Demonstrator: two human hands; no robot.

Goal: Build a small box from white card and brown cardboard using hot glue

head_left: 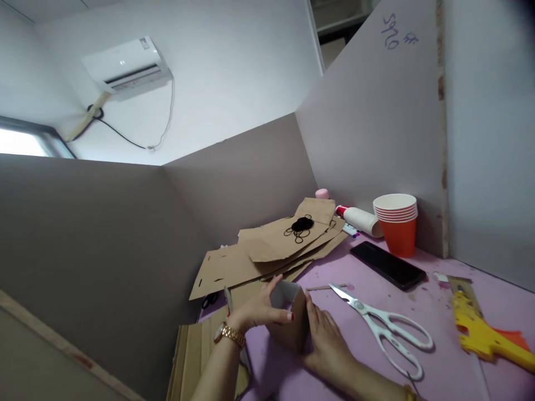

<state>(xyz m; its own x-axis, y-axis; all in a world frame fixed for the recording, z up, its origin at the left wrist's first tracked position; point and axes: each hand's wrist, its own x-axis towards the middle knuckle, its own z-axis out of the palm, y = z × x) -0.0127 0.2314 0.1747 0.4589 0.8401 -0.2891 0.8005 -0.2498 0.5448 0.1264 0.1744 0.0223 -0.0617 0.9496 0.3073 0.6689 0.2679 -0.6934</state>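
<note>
A small open-topped cardboard box (295, 328), brown outside and greyish inside, stands between my two hands over the pink tabletop. My left hand (261, 306), with a gold watch on the wrist, spans its near left side. The thumb crosses the near side and the fingers reach to the far rim. Against the box's right wall lies my right hand (328, 345), its fingers straight along the cardboard. White-handled scissors (376, 320) rest partly opened to the right of that hand. A thin cardboard strip (326, 287) lies by their tips.
Flat cardboard sheets (234, 264) are piled behind the hands, topped by tangled black cord (302, 224). More cardboard (196, 356) lies at left. On the right are a phone (388, 264), stacked paper cups (397, 228) and a yellow glue gun (480, 328). Grey partitions (259, 167) surround the table.
</note>
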